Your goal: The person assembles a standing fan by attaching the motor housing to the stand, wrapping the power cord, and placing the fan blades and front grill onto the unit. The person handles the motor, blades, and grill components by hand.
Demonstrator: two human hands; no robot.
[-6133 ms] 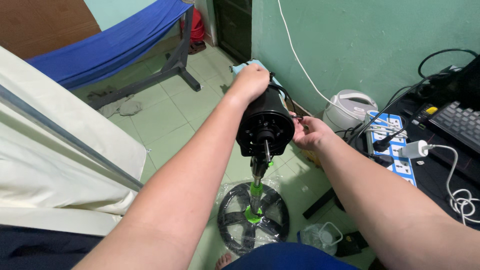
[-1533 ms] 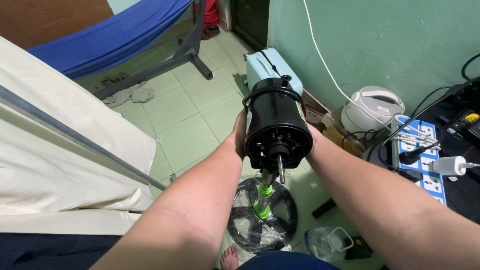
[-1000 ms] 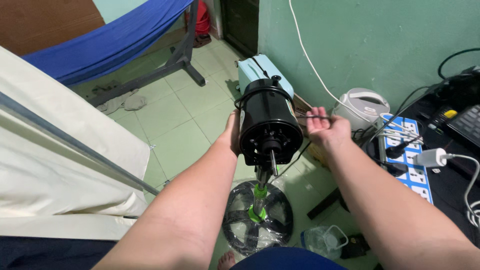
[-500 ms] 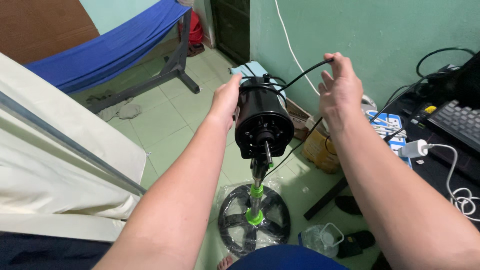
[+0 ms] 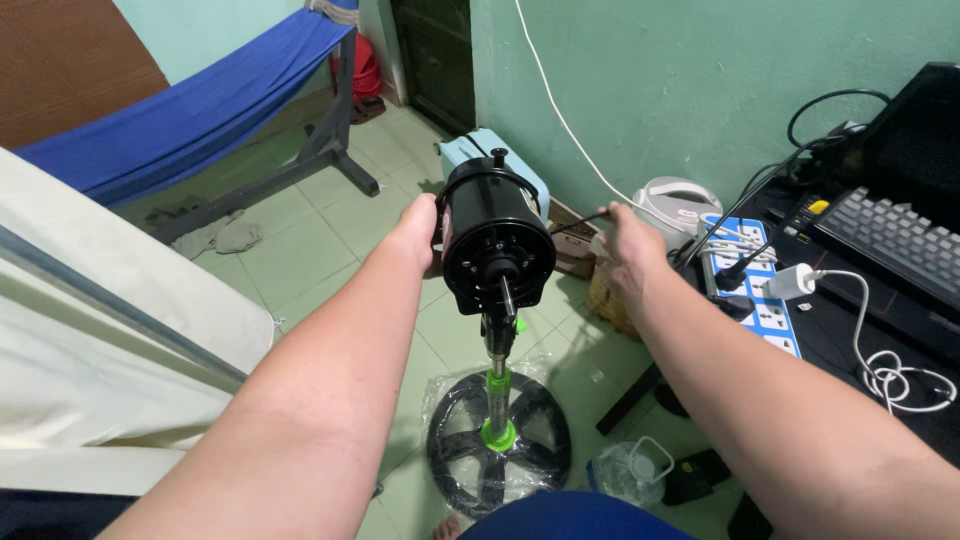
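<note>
A black cylindrical fan motor [image 5: 492,238] with a bare metal shaft stands on a pole with green collars [image 5: 495,400], above a round black base [image 5: 455,455] still in clear plastic. My left hand [image 5: 418,228] grips the motor's left side. My right hand [image 5: 628,248] is to the motor's right, fingers closed on the thin black power cord [image 5: 572,224], which runs back toward the motor's rear.
A pale blue suitcase [image 5: 500,165] stands behind the motor by the green wall. A white rice cooker [image 5: 672,203], a blue-and-white power strip [image 5: 752,290], a keyboard [image 5: 895,240] and cables are at the right. A blue hammock [image 5: 190,110] and a bed [image 5: 90,330] are at the left.
My right hand has come down from head height with the cord to beside the motor. My left hand has slid lower on the motor's left side.
</note>
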